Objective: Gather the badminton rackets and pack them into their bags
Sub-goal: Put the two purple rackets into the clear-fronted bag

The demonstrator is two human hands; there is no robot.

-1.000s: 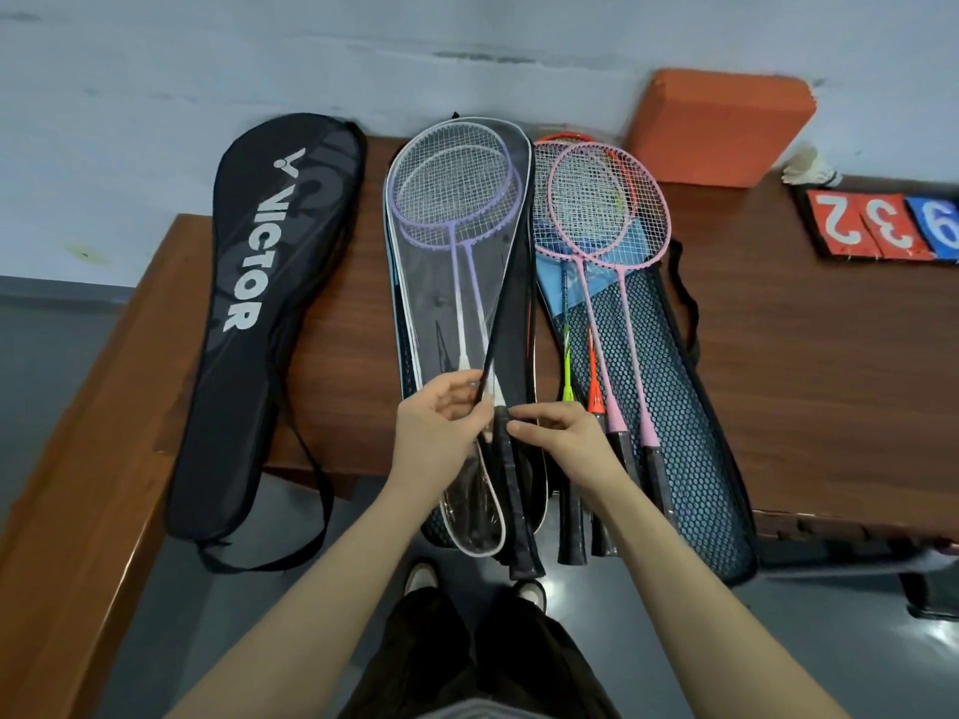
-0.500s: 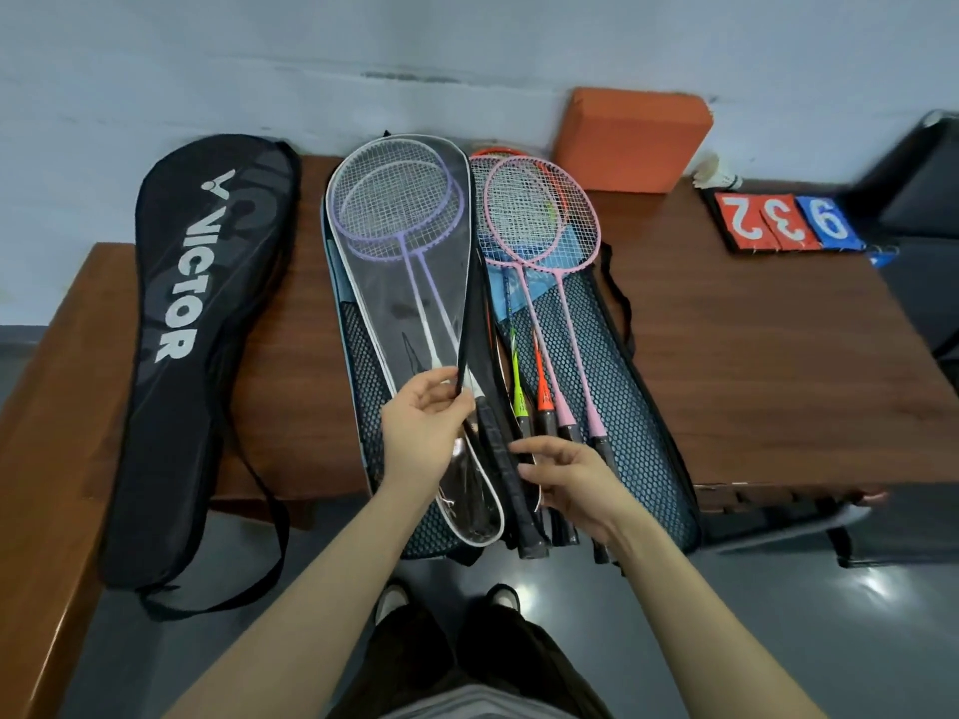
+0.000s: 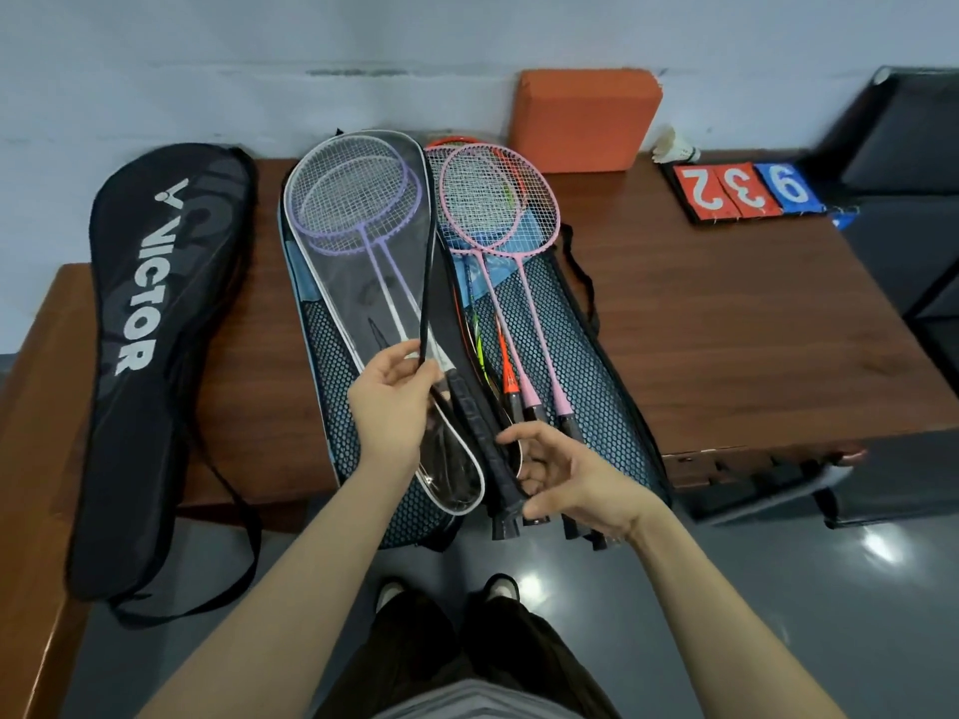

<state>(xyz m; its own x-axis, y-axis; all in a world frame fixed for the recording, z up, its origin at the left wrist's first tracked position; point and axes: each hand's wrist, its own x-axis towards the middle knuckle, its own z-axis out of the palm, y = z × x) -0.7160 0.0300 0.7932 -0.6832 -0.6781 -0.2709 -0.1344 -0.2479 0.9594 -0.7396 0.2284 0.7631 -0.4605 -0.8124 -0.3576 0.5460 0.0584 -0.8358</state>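
The purple rackets (image 3: 358, 199) are lying inside the clear cover (image 3: 363, 282), heads away from us toward the wall and handles pointing back at us, so the long axis is running straight from far to near over the front edge of the desk (image 3: 726, 329). We are pinching the cover's dark zip edge (image 3: 426, 282) with our left hand (image 3: 392, 407), thumb and fingers curled round it just above the handles. Our right hand (image 3: 563, 474) is hovering with its fingers loosely spread and gripping nothing, right beside the black handle (image 3: 485, 448) sticking out of the cover, so it is the nearer hand for any pull along that edge. Just to the right, the pink rackets (image 3: 498, 210) are resting on the mesh bag (image 3: 586, 365) with orange and green ones under them, all lying the same way. Well apart on the left, the black Victor bag (image 3: 145, 355) is sitting untouched
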